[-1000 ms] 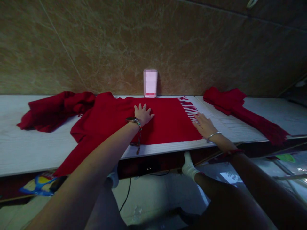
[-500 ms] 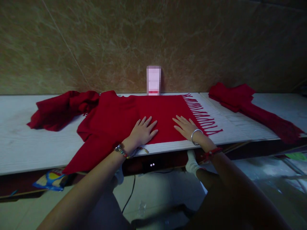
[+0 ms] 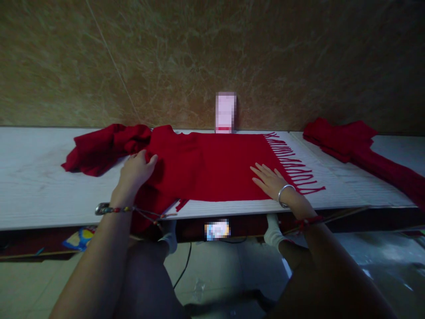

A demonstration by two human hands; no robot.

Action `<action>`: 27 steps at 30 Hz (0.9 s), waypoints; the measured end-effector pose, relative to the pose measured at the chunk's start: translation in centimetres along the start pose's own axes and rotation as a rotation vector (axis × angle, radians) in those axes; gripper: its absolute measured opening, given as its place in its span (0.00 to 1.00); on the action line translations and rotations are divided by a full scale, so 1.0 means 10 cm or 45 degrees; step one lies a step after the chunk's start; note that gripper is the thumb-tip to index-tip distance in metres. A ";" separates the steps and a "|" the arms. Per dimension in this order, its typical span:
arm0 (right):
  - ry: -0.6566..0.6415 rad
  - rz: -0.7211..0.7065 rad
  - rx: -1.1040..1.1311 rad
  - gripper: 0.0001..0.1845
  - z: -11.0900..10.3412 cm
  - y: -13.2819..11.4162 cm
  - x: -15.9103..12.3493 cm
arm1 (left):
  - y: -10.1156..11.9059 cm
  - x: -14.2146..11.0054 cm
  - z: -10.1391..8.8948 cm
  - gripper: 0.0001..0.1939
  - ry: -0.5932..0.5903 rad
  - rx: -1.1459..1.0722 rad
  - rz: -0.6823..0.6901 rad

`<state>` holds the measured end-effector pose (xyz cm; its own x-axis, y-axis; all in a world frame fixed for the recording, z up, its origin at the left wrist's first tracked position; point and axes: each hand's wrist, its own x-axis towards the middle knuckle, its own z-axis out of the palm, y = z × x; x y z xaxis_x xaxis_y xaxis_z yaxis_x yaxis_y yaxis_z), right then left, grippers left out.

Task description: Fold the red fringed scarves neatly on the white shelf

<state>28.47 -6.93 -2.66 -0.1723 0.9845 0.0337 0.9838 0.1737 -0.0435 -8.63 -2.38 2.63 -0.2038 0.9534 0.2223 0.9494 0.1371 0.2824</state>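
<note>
red scarf [image 3: 229, 166] | left hand [image 3: 137, 170] curled, grip unclear | right hand [image 3: 268, 180] flat near fringed edge [image 3: 281, 162]

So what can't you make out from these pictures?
In the head view:
Whether the left hand grips the red cloth beside it: its back hides most fingers.
End of the far-right red cloth: cut off by the right edge.
Details on the pale object: pixelated.

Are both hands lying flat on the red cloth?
No, only the right hand lies flat on the red cloth; the left hand is bent, with its fingers curled.
</note>
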 end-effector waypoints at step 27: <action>0.037 -0.053 0.077 0.27 0.05 -0.30 0.30 | 0.03 -0.16 -0.09 0.14 0.527 -0.419 -0.086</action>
<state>24.97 -4.53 -2.89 -0.2109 0.9753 0.0658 0.9709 0.2168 -0.1019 -8.22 -4.07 3.18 -0.4025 0.7503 0.5244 0.8194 0.0400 0.5718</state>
